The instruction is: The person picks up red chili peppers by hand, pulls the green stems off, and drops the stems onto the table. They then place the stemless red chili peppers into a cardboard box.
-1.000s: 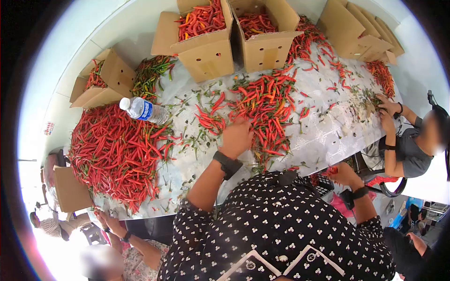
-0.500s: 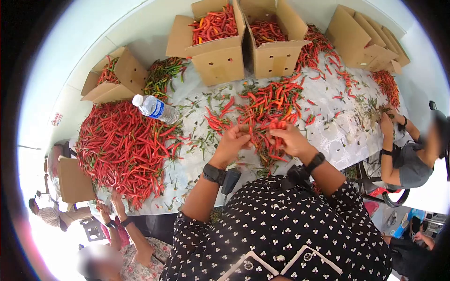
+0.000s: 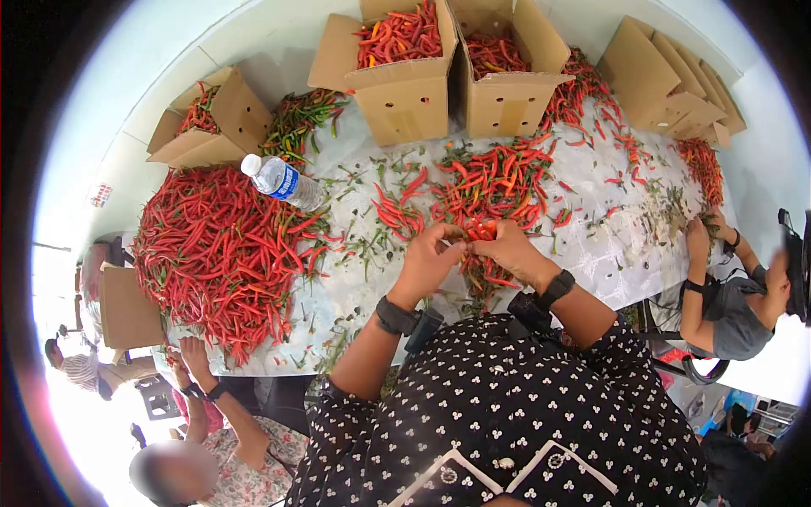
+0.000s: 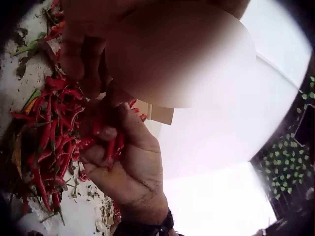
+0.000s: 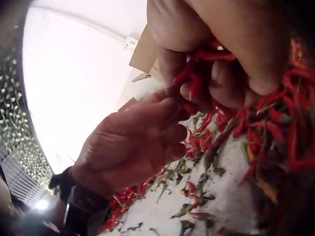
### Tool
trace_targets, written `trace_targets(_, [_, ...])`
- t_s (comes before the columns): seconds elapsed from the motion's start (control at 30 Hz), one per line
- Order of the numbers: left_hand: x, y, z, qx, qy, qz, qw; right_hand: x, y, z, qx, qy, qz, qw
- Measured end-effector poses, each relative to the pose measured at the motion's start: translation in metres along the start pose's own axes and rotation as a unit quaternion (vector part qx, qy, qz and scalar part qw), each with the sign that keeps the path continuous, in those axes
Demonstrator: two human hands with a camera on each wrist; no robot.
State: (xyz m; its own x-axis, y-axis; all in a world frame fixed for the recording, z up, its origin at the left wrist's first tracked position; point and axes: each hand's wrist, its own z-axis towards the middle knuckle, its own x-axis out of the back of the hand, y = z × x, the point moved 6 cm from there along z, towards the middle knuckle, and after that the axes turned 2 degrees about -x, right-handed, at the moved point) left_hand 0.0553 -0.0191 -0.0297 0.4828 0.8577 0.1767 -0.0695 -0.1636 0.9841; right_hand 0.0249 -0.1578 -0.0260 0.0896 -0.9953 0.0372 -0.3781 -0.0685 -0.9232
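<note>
My left hand (image 3: 425,269) and right hand (image 3: 522,255) meet fingertip to fingertip over the near end of a pile of red chili peppers (image 3: 494,182). Several red chilies (image 5: 195,84) lie in the curled fingers of my right hand, poking out between them in the right wrist view. Left thumb and forefinger pinch at the end of one of these chilies; their tips hide the exact spot. From the left wrist view, the right palm (image 4: 140,182) faces up with red chilies (image 4: 113,147) across it.
A large chili heap (image 3: 224,253) covers the table's left side, with a water bottle (image 3: 283,182) at its edge. Cartons of chilies (image 3: 401,101) stand along the back. Loose green stems (image 3: 359,245) litter the tablecloth (image 3: 591,262). People sit at both sides.
My right hand has risen from the table's near edge to above the pile, holding chilies. My left hand has drawn back from the pile, and the two hands have come together.
</note>
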Motion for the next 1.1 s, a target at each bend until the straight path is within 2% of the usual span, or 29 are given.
trace_targets(0.07, [-0.001,-0.003,0.002,0.040,-0.019,-0.003,0.999,-0.002,-0.007,-0.002,0.016,0.000,-0.077,0.997])
trace_targets(0.2, [0.004,0.000,0.002,0.048,-0.029,0.029,0.998,0.000,-0.002,0.002,0.026,0.009,-0.174,0.984])
trace_targets(0.23, [0.002,-0.011,0.001,0.120,-0.047,-0.141,0.982,-0.002,-0.009,-0.002,0.037,-0.015,-0.148,0.988])
trace_targets(0.27, [-0.001,-0.018,-0.002,0.188,-0.063,-0.307,0.931,-0.004,-0.013,-0.004,0.048,-0.039,-0.121,0.991])
trace_targets(0.4, [0.010,-0.015,-0.003,0.204,-0.078,-0.351,0.911,-0.001,0.016,0.006,0.029,-0.075,-0.033,0.996])
trace_targets(0.47, [0.037,-0.026,0.003,0.156,0.004,-0.110,0.982,0.002,0.020,0.010,0.073,-0.174,0.181,0.965])
trace_targets(0.5, [0.042,-0.031,0.003,0.154,0.003,-0.110,0.982,0.003,0.013,0.009,0.075,-0.172,0.180,0.966])
trace_targets(0.53, [0.053,-0.031,0.003,0.108,0.032,0.024,0.993,0.005,0.009,0.007,-0.019,-0.154,0.330,0.931])
trace_targets(0.57, [0.061,-0.028,0.003,0.057,0.064,0.158,0.984,0.006,0.008,0.006,-0.111,-0.132,0.468,0.867])
trace_targets(0.6, [0.063,-0.026,0.000,0.036,0.078,0.149,0.985,0.010,0.008,0.009,-0.105,-0.113,0.480,0.863])
trace_targets(0.77, [0.075,-0.045,-0.018,0.038,0.096,0.203,0.974,0.020,-0.050,0.026,-0.018,-0.119,0.417,0.901])
trace_targets(0.87, [0.086,-0.046,-0.022,0.033,0.133,0.227,0.964,0.036,-0.110,0.050,0.115,-0.080,0.287,0.948])
trace_targets(0.9, [0.091,-0.045,-0.022,0.030,0.150,0.231,0.961,0.040,-0.135,0.057,0.151,-0.081,0.251,0.953])
trace_targets(0.97, [0.097,-0.045,-0.021,0.040,0.159,0.229,0.959,0.044,-0.191,0.065,0.205,0.017,0.220,0.954])
trace_targets(1.03, [0.102,-0.045,-0.020,0.044,0.175,0.220,0.959,0.048,-0.242,0.084,0.285,0.006,0.094,0.954])
trace_targets(1.1, [0.105,-0.050,-0.016,0.046,0.184,0.219,0.957,0.048,-0.274,0.114,0.332,0.048,0.049,0.941])
